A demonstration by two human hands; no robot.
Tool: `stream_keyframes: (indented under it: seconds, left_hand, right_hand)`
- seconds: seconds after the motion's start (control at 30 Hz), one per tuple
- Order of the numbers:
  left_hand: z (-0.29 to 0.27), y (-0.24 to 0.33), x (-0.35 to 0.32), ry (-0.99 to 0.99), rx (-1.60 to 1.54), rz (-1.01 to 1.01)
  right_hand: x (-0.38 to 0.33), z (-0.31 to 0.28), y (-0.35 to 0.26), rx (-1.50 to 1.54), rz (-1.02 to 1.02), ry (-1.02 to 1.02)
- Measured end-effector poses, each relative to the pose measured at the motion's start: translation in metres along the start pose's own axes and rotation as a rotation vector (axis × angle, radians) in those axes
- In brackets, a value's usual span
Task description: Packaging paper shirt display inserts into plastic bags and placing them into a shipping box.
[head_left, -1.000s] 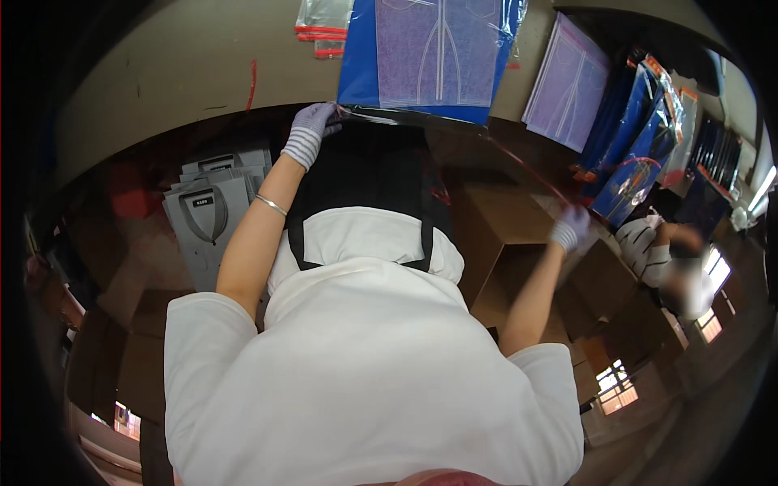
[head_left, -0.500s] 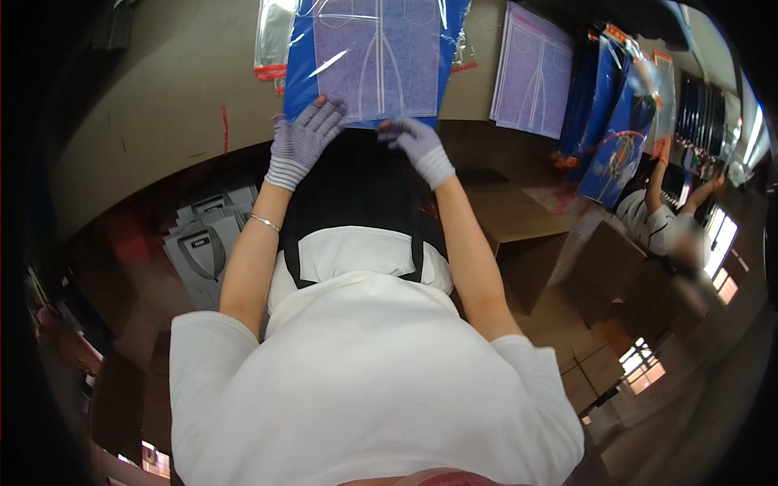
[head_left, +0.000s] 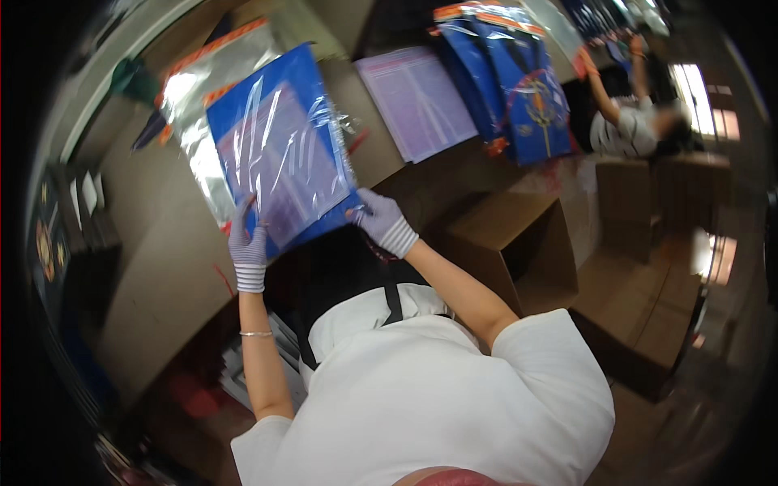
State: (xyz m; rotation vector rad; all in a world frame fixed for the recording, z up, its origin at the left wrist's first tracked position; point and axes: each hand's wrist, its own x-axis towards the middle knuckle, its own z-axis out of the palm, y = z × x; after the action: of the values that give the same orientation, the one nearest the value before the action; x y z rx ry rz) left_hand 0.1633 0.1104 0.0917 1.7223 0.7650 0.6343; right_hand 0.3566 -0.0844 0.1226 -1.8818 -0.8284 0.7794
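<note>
Our grey-beige table curves from eight round to one o'clock, and on it we have clear orange-edged bags at ten, purple printed sheets at twelve and glossy blue packets at one. We cannot tell whether the blue-backed packet over the bags touches the table.

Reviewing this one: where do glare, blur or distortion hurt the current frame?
Head view: white glare streaks cross the blue packet and the clear bags beside it; head view, right side: the window is washed out and the co-worker looks blurred; head view, rim: dark corners, bent edges.
</note>
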Motion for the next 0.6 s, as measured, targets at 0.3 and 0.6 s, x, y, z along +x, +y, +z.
stream_keyframes:
  seconds: [0.3,0.6]
  left_hand:
    - [0.052,0.289,0.111,-0.688,0.939,0.985]
    - [0.132,0.356,0.162,-0.282,0.480,0.413]
  right_hand:
    - [-0.101,-0.170,-0.055,-0.085,-0.284,0.271]
    - [0.018,-0.366,0.028,-0.932,-0.224,0.505]
